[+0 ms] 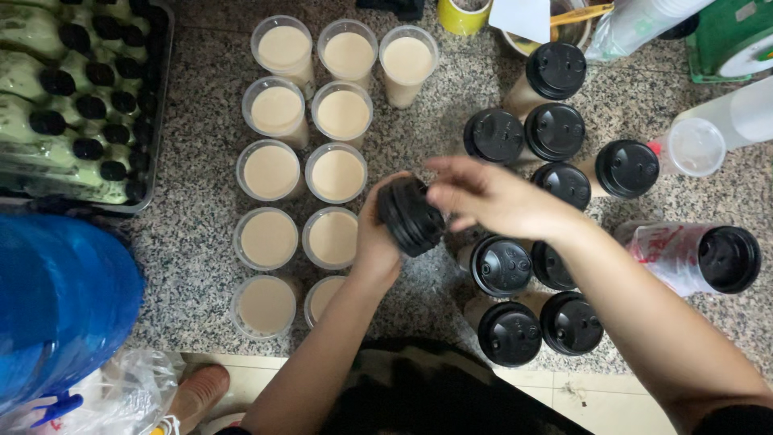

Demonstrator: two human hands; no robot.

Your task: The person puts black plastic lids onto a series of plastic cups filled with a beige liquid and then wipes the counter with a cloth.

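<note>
Head view, looking straight down on the speckled grey granite bench (201,266).

Left hand (378,234): fingers wrapped around a short stack of round black plastic lids (411,216), gripped edge-on and tilted, just above the middle of the bench. Holding the stack on its side left the top lid's face turned toward the other hand.

Right hand (491,197): reached across from the right, fingertips gathered at the top edge of the stack, thumb and forefinger pinched on the outermost lid as though peeling it off. Whether that lid had parted from the stack could not be told.

Left half of the bench: eleven clear plastic cups of pale beige milky drink (270,171), uncovered, standing upright in two columns running from the near edge toward the far edge, with a third cup added to the farthest row. Close packing kept them within easy arm's reach.

Right half: similar cups capped with black lids (507,332), clustered from the near edge to the far right corner, apart from the uncovered ones, so that the two sorts did not mix. One lidded cup with a red pattern (692,256) lay on its side at the right edge.

Far left corner: a dark tray of green-filled bottles with black caps (76,105). A large blue plastic water jug (56,306) stood below the left near corner.
</note>
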